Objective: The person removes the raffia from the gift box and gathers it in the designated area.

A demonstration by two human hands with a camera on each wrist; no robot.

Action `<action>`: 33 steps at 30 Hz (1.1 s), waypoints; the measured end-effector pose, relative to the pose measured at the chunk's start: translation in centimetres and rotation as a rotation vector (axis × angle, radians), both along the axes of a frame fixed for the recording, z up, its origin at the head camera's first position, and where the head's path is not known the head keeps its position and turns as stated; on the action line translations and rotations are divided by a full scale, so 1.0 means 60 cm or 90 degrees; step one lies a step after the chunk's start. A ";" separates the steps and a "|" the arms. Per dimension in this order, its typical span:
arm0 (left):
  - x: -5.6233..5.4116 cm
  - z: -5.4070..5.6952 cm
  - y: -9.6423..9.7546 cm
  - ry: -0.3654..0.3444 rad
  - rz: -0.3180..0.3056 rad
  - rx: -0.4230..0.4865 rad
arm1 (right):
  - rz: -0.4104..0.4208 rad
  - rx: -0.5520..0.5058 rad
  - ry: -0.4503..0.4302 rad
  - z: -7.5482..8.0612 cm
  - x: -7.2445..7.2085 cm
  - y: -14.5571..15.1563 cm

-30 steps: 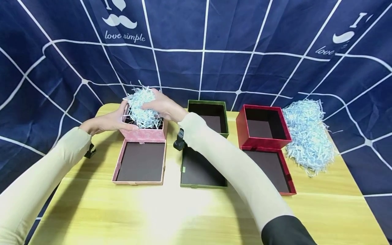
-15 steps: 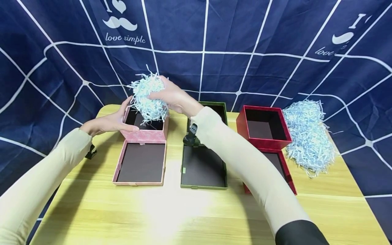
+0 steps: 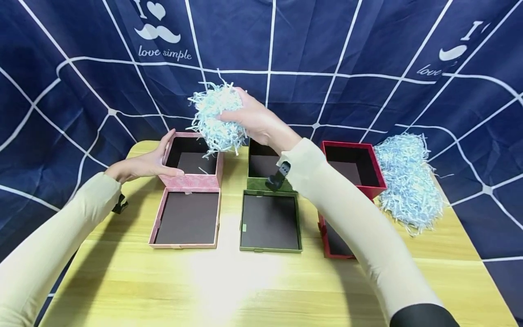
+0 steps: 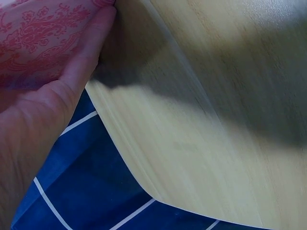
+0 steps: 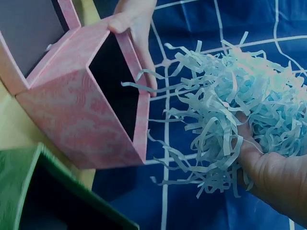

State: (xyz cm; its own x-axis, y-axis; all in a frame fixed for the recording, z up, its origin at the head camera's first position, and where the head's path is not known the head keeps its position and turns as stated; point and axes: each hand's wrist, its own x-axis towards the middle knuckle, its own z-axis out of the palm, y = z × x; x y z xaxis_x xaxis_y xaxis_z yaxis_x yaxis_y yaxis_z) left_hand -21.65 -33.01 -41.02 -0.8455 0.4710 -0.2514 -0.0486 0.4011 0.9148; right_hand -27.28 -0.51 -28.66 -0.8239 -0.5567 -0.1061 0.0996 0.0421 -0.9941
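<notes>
My right hand [image 3: 259, 118] grips a clump of light-blue shredded paper [image 3: 216, 116], held up behind and to the right of the pink box [image 3: 192, 181]. Loose strands dangle from the clump, and the thumb presses into it in the right wrist view. My left hand [image 3: 140, 165] holds the pink box by its left side, thumb at the front and fingers along the rim toward the back. The box is open-topped with a dark inside, where one thin strand shows. In the left wrist view, part of the left hand [image 4: 43, 110] lies against the patterned pink wall [image 4: 36, 43].
The pink lid [image 3: 188, 218] lies before its box. A green box [image 3: 261, 183] and green lid [image 3: 269, 222] stand mid-table, with a red box [image 3: 380, 177] and partly covered red lid [image 3: 339, 243] rightward. More shredded paper [image 3: 408, 181] lies far right. Blue cloth [image 3: 229, 50] hangs behind.
My right hand has lifted the shredded paper up out of the pink box and moved it to the right. My left hand stays on the box.
</notes>
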 end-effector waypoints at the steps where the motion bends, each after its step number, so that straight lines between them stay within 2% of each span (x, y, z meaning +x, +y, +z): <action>1: 0.000 0.000 0.000 0.004 0.000 0.003 | -0.001 0.003 0.010 0.002 0.000 0.007; 7: 0.001 -0.003 -0.005 0.007 -0.001 0.012 | -0.014 0.001 0.038 0.008 0.004 0.049; 13: 0.002 -0.006 -0.008 0.007 -0.002 0.016 | -0.022 0.008 0.038 0.014 0.014 0.098; 21: 0.004 -0.005 -0.009 0.012 -0.006 0.002 | -0.061 0.120 0.046 0.027 0.028 0.171; 33: 0.009 -0.009 -0.010 0.012 -0.005 0.010 | -0.100 0.046 0.035 0.010 0.056 0.246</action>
State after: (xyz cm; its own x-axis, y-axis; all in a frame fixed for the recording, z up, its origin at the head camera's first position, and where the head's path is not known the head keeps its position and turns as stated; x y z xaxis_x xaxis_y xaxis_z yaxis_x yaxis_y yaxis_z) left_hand -21.13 -33.64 -41.55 -0.8465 0.4812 -0.2278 -0.0279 0.3872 0.9216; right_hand -23.93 14.24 -28.06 -0.9061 -0.4128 -0.0928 0.0555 0.1015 -0.9933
